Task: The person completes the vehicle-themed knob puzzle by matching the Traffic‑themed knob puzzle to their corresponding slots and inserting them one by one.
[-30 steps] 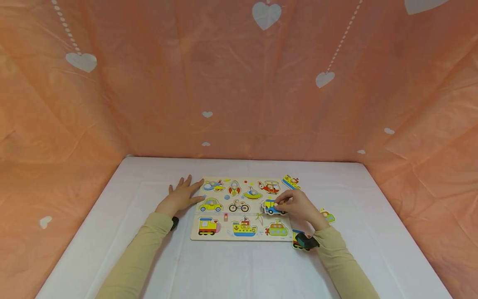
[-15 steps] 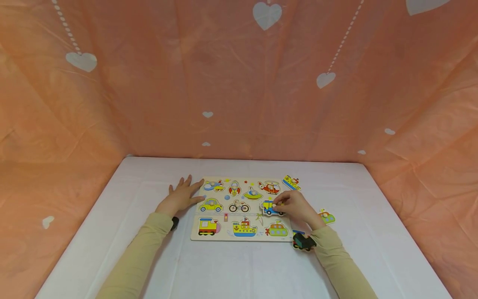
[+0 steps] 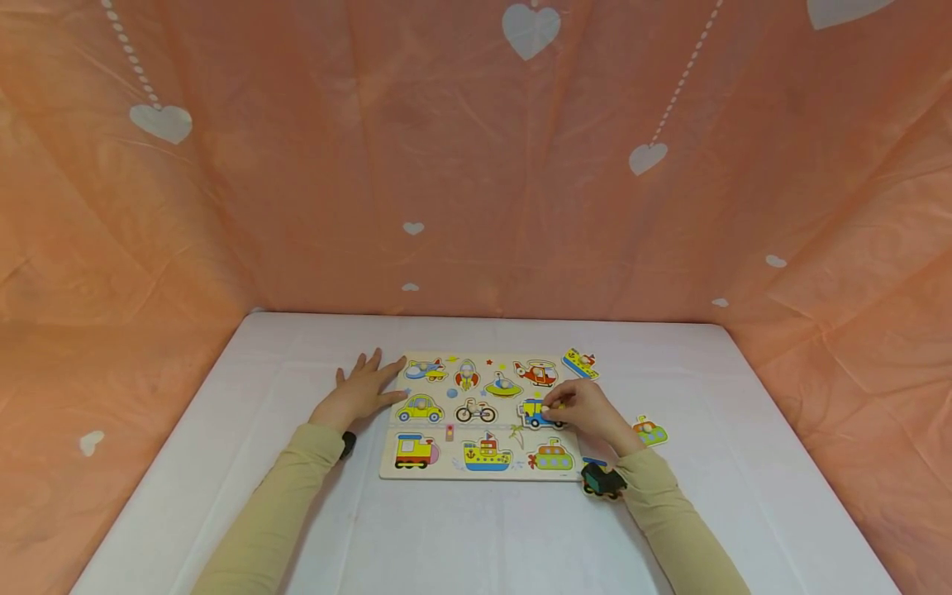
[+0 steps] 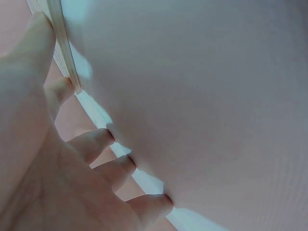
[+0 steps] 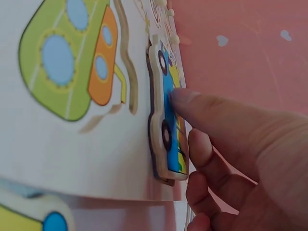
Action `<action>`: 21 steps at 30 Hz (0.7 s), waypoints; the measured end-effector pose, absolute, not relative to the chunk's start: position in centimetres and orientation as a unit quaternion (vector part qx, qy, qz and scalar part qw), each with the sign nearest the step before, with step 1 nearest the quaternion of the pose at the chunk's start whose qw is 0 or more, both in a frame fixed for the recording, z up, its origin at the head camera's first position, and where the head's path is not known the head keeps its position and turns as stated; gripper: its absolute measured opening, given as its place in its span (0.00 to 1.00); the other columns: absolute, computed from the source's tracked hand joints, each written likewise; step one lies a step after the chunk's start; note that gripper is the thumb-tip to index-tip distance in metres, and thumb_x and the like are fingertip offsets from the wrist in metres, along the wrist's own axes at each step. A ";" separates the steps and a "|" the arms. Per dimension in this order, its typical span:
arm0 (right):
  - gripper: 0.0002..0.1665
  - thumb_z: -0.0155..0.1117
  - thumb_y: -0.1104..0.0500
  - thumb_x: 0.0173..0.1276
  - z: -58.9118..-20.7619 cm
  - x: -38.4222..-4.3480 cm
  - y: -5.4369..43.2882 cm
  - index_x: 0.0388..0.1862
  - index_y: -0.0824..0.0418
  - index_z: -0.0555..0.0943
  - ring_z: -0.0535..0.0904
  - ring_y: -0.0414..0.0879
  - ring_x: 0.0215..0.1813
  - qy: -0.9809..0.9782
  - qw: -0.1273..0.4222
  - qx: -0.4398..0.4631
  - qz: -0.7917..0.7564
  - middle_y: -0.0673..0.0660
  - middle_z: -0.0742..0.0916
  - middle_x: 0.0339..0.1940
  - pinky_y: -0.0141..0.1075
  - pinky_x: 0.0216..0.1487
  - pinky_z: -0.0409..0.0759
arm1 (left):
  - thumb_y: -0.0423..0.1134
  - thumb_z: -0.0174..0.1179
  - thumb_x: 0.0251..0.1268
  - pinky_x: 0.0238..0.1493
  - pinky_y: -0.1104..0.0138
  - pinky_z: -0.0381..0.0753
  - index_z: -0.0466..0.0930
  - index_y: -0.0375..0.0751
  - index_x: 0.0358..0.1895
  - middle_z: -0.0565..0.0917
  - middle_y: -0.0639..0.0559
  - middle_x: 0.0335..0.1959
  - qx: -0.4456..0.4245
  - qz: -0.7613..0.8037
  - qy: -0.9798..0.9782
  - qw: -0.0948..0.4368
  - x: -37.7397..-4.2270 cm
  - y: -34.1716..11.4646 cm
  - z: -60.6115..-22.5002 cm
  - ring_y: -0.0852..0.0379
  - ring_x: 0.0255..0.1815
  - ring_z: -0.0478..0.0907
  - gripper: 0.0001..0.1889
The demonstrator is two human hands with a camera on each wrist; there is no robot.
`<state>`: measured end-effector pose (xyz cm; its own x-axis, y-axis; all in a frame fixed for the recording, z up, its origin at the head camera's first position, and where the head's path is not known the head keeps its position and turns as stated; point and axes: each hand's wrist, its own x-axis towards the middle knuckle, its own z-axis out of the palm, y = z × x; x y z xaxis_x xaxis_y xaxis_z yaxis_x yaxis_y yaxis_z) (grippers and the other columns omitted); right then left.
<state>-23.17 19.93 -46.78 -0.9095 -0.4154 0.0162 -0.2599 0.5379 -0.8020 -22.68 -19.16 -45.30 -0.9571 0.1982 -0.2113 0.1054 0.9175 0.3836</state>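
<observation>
My right hand [image 3: 591,406] pinches the small knob of a blue and yellow truck puzzle piece [image 3: 532,417] at the right side of the wooden puzzle board [image 3: 449,459]. In the right wrist view, the thumb lies at the front of the truck and the piece's thick edge stands slightly proud of the board. Part of the truck is hidden behind the fingers in the head view. My left hand [image 3: 359,395] has its fingers spread, with thumb and index finger at the board's left edge; the left wrist view shows the thumb against that edge [image 4: 62,45].
Loose on the white table [image 3: 446,537] lie a ship piece [image 3: 580,364], a submarine piece [image 3: 651,431] and a train piece [image 3: 595,464], partly covered by the dark wrist device [image 3: 606,479]. Knobbed pieces such as the car [image 3: 419,408] sit in the board. Orange cloth [image 3: 476,165] surrounds the table.
The right hand has shifted slightly left with the truck piece, then the piece has settled a little to the right over its outline. The left hand has stayed put.
</observation>
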 end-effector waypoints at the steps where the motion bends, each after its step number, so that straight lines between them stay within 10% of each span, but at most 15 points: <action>1: 0.06 0.74 0.63 0.55 -46.8 -23.2 19.9 0.32 0.62 0.86 0.74 0.43 0.28 0.873 0.088 -0.193 -0.439 0.50 0.82 0.27 0.31 0.28 0.74 | 0.57 0.58 0.65 0.61 0.29 0.34 0.56 0.48 0.75 0.44 0.29 0.74 0.078 0.188 0.971 0.124 -22.7 -19.2 -45.3 0.27 0.72 0.36 0.39; 21: 0.06 0.74 0.64 0.55 -47.3 -23.4 19.6 0.32 0.62 0.85 0.74 0.43 0.30 0.878 0.093 -0.179 -0.433 0.50 0.82 0.27 0.31 0.29 0.74 | 0.58 0.57 0.65 0.61 0.29 0.34 0.56 0.47 0.75 0.44 0.29 0.74 0.080 0.186 0.972 0.122 -22.6 -19.2 -45.3 0.26 0.72 0.36 0.39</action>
<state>-23.42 19.59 -47.25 -0.9188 -0.3946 -0.0087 -0.2333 0.5608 -0.7944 -22.62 -19.15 -45.32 -0.9575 0.2003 -0.2076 0.1095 0.9182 0.3807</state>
